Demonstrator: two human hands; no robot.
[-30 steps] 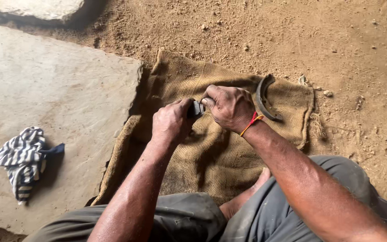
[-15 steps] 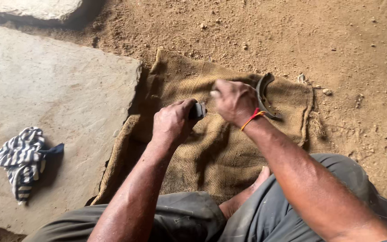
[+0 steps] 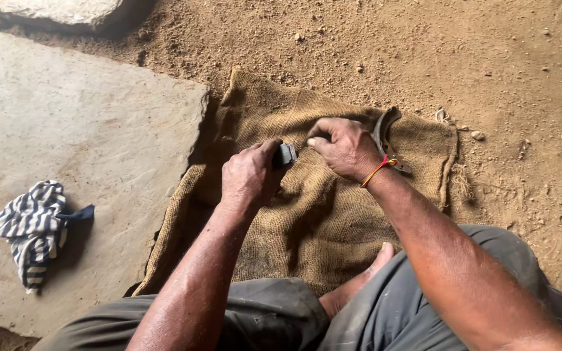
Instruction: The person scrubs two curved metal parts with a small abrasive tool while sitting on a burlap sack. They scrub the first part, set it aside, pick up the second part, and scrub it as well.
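My left hand [image 3: 252, 174] is closed around a small dark metal piece [image 3: 286, 154], whose end sticks out toward the right. My right hand [image 3: 343, 148] hovers just right of that piece with its fingers curled in and nothing visible in them; a red and yellow thread circles its wrist. Both hands are above a brown burlap sack [image 3: 320, 221] spread on the dirt. Behind my right hand, a curved dark metal blade [image 3: 382, 127] lies on the sack, partly hidden by the wrist.
A large flat stone slab [image 3: 66, 130] lies to the left, with a crumpled striped cloth [image 3: 34, 227] on it. Sandy ground with small pebbles [image 3: 489, 65] surrounds the sack. My legs in grey trousers [image 3: 274, 318] fill the bottom edge, with a bare foot between them.
My right hand has drawn slightly to the right, off the small metal piece it was touching. My left hand keeps its grip and has barely moved.
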